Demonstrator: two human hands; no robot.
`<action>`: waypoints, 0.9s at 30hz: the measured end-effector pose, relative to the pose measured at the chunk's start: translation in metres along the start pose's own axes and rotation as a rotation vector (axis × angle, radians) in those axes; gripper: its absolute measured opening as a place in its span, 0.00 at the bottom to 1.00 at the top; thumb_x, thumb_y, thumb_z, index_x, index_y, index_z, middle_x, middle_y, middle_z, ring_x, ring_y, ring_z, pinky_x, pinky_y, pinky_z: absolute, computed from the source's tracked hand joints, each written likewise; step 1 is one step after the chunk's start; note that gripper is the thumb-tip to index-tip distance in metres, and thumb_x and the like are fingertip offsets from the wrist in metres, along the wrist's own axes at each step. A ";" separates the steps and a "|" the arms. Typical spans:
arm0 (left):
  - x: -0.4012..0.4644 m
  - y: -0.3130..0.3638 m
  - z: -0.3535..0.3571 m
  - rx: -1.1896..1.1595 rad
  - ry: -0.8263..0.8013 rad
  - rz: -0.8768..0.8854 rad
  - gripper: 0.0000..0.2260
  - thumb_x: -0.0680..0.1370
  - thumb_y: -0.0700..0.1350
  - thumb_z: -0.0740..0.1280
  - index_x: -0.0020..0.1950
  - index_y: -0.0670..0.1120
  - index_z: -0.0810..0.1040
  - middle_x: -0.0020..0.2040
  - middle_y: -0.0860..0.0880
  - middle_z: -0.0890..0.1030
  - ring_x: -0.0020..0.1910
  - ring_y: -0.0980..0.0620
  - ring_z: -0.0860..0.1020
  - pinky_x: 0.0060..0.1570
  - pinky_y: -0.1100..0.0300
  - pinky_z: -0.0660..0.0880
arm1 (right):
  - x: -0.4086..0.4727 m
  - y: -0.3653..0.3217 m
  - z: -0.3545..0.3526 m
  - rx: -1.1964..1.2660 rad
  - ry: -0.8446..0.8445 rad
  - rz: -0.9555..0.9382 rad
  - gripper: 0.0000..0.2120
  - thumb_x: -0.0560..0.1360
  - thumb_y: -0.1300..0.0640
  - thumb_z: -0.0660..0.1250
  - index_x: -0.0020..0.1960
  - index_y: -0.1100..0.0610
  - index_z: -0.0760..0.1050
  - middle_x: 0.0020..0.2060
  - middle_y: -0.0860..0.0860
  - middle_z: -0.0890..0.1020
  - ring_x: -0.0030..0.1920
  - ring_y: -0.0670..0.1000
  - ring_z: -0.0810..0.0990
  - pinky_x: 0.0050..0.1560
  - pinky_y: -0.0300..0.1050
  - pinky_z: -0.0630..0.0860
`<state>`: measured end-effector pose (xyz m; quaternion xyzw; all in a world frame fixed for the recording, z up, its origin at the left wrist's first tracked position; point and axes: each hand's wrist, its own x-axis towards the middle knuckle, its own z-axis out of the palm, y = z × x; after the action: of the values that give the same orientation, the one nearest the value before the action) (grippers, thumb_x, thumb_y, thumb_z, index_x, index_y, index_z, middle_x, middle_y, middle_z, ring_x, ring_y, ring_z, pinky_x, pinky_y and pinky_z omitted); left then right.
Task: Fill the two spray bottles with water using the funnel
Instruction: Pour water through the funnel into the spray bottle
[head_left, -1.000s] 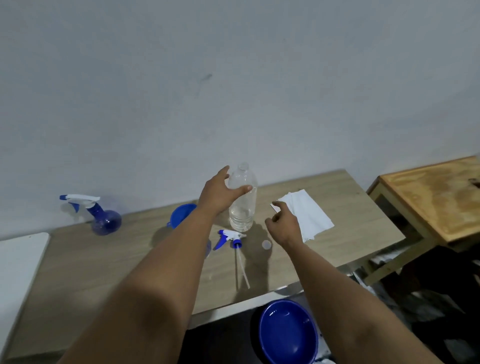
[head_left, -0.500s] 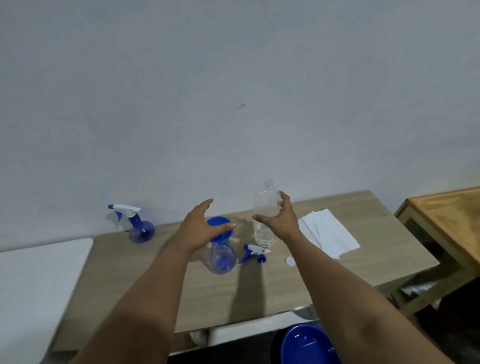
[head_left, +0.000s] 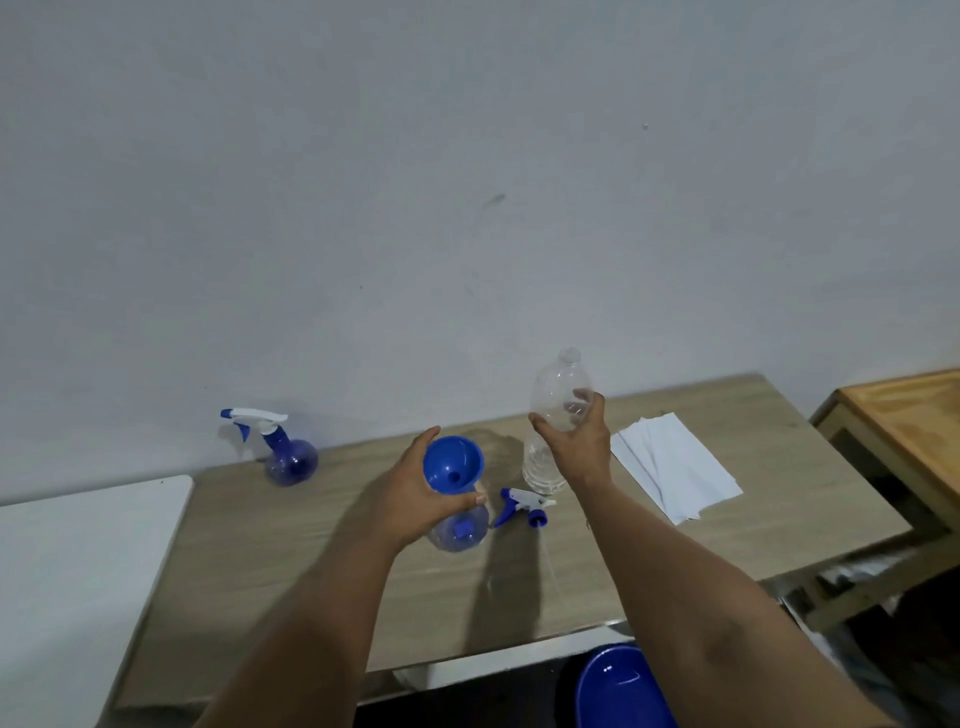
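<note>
My left hand (head_left: 415, 499) is cupped around the blue funnel (head_left: 453, 464), thumb under its near rim and fingers behind the far side, so the grasp is on the funnel. The funnel sits upright in the neck of the open spray bottle (head_left: 462, 530), a round clear-blue flask standing on the table (head_left: 291, 561). My right hand (head_left: 574, 444) is wrapped around the middle of the clear water bottle (head_left: 558, 400), thumb on its left side and fingers on its right; the bottle is upright, uncapped, with water visible only in its lowest part. I cannot tell whether its base touches the table. The unscrewed sprayer head (head_left: 524, 506) lies on its side just right of the open flask, in front of the water bottle. The second spray bottle (head_left: 283, 449), sprayer on, stands well apart at the back left near the wall (head_left: 467, 182). Folded white paper (head_left: 675, 475) lies flat to the right of my right hand. A blue basin (head_left: 621, 688) shows below the table's near edge.
</note>
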<state>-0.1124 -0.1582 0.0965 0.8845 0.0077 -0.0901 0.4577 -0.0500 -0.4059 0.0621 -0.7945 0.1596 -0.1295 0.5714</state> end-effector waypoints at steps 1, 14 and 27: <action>0.000 -0.001 0.001 -0.004 -0.008 0.002 0.53 0.57 0.66 0.81 0.77 0.65 0.58 0.69 0.60 0.73 0.66 0.56 0.75 0.67 0.52 0.73 | -0.002 -0.006 -0.003 0.019 0.008 -0.013 0.34 0.67 0.42 0.82 0.65 0.43 0.67 0.56 0.47 0.80 0.57 0.52 0.81 0.55 0.48 0.78; -0.007 0.002 0.004 -0.079 0.029 -0.031 0.48 0.64 0.58 0.82 0.78 0.59 0.59 0.66 0.55 0.73 0.63 0.51 0.75 0.60 0.56 0.72 | -0.024 -0.085 -0.048 0.074 -0.084 -0.236 0.33 0.67 0.49 0.82 0.65 0.41 0.68 0.51 0.49 0.82 0.51 0.46 0.85 0.54 0.44 0.80; -0.012 -0.004 -0.002 -0.123 0.075 -0.071 0.38 0.62 0.51 0.84 0.68 0.53 0.72 0.56 0.57 0.78 0.59 0.51 0.78 0.61 0.53 0.76 | -0.047 -0.068 -0.045 -0.339 -0.642 -0.132 0.28 0.62 0.49 0.82 0.57 0.44 0.71 0.43 0.55 0.85 0.39 0.47 0.82 0.51 0.52 0.82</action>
<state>-0.1239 -0.1539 0.0963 0.8566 0.0616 -0.0724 0.5071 -0.1031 -0.4056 0.1395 -0.8866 -0.0604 0.1182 0.4432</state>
